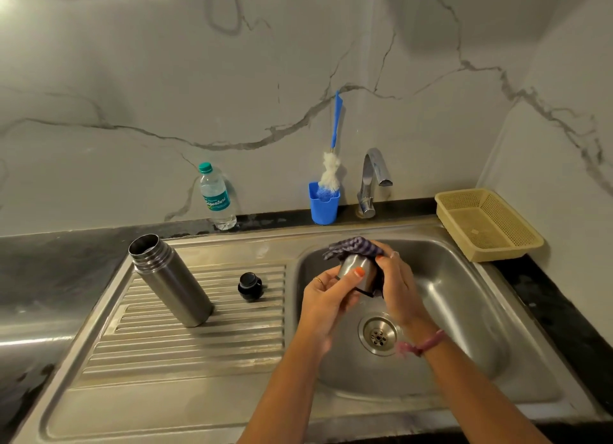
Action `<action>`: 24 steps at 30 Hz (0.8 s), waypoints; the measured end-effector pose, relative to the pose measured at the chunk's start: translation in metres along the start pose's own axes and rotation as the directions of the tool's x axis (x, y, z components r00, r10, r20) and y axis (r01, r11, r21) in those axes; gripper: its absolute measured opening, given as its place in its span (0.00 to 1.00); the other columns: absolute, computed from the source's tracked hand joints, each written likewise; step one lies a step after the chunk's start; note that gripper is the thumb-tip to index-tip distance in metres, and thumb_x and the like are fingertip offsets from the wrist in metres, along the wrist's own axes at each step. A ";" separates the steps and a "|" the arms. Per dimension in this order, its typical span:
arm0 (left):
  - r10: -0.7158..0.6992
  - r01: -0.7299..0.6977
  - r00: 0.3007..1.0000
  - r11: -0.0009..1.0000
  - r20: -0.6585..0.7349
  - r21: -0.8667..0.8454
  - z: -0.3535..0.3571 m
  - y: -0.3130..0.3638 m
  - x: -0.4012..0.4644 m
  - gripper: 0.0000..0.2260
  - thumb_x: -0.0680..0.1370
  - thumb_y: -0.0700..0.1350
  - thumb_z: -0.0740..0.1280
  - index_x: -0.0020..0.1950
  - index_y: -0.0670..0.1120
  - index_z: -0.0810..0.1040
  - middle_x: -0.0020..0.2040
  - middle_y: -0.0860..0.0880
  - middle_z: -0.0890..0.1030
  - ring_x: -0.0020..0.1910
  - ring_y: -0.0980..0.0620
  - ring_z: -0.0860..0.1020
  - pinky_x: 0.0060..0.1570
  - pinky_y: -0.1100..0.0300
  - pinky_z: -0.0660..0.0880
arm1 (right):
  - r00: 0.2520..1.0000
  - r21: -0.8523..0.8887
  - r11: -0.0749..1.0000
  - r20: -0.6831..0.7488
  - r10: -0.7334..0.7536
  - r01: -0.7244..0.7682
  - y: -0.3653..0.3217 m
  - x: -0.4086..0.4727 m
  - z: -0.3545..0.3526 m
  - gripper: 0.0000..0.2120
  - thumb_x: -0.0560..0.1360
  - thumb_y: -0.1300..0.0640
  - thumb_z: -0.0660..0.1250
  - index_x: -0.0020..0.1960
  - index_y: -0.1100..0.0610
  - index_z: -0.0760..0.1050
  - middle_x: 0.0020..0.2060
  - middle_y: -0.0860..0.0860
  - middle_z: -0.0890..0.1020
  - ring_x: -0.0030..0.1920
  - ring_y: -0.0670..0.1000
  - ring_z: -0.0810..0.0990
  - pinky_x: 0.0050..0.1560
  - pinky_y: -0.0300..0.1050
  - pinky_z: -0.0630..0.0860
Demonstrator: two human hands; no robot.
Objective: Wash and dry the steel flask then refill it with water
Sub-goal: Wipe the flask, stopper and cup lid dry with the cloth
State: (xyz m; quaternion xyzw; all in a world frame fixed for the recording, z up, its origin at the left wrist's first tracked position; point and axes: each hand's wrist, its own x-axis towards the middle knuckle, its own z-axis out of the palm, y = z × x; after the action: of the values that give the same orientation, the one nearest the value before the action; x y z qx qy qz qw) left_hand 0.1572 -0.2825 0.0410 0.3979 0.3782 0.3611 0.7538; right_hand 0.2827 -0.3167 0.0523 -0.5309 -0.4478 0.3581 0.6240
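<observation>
1. Both forearms reach in from the near edge over the sink point(464, 311), a pink band on the right wrist.
2. Left hand point(326, 292) holds the steel cup lid point(355, 268) above the sink basin, thumb curled onto its side.
3. Right hand point(398, 284) wraps a blue checked cloth point(351, 246) over the cup lid's top and far side, fingers curled round both.
4. Steel flask point(170, 279) stands upright and uncapped on the ribbed drainboard point(199, 337) left of the sink basin.
5. Black stopper point(250, 286) sits on the drainboard between the flask and the basin.
6. Behind the sink, on the dark surface point(49, 261), a clear water bottle point(217, 196) with a teal cap carries a teal label; its script looks like "Signature", not fully legible.
7. Right of that bottle, a blue holder point(323, 204) keeps a blue-handled bottle brush point(331, 165), beside the chrome tap point(373, 181).
8. Beige mesh basket point(487, 224) rests at the sink's far right corner.
</observation>
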 end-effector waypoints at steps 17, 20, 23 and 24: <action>0.090 -0.081 0.990 0.994 -0.111 0.077 -0.011 -0.003 -0.017 0.15 0.70 0.45 0.78 0.54 0.43 0.82 0.45 0.46 0.86 0.44 0.50 0.84 0.47 0.58 0.81 | 0.979 0.147 0.986 -0.179 0.100 -0.074 0.003 -0.016 0.032 0.13 0.78 0.54 0.54 0.53 0.49 0.77 0.48 0.50 0.81 0.53 0.50 0.80 0.53 0.46 0.77; 0.140 -0.116 0.977 0.982 -0.162 0.149 -0.019 -0.003 -0.017 0.21 0.68 0.46 0.81 0.57 0.44 0.80 0.46 0.46 0.86 0.47 0.49 0.85 0.52 0.52 0.82 | 0.999 0.079 0.996 -0.034 0.038 -0.035 0.000 -0.013 0.034 0.15 0.78 0.57 0.53 0.57 0.57 0.77 0.49 0.54 0.82 0.52 0.51 0.81 0.49 0.40 0.79; 0.164 -0.112 0.956 0.970 -0.245 0.214 -0.029 -0.007 -0.008 0.30 0.61 0.54 0.84 0.58 0.45 0.80 0.47 0.46 0.86 0.47 0.47 0.85 0.53 0.49 0.82 | 0.997 -0.059 0.995 0.006 -0.074 0.075 0.007 -0.014 0.040 0.20 0.75 0.54 0.53 0.61 0.59 0.75 0.52 0.53 0.82 0.54 0.50 0.80 0.54 0.43 0.78; 0.166 -0.101 0.947 0.967 -0.275 0.234 -0.032 -0.009 -0.005 0.33 0.58 0.57 0.84 0.58 0.47 0.81 0.48 0.46 0.85 0.48 0.47 0.84 0.53 0.48 0.82 | 0.995 -0.116 0.988 0.005 -0.102 0.102 0.010 -0.015 0.043 0.21 0.75 0.53 0.53 0.61 0.58 0.75 0.53 0.52 0.81 0.55 0.50 0.80 0.56 0.45 0.77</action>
State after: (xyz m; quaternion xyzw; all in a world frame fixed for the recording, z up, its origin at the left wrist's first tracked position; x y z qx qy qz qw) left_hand 0.1294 -0.2794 0.0220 0.4448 0.4947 0.4229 0.6152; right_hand 0.2374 -0.3138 0.0410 -0.5428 -0.4943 0.2988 0.6097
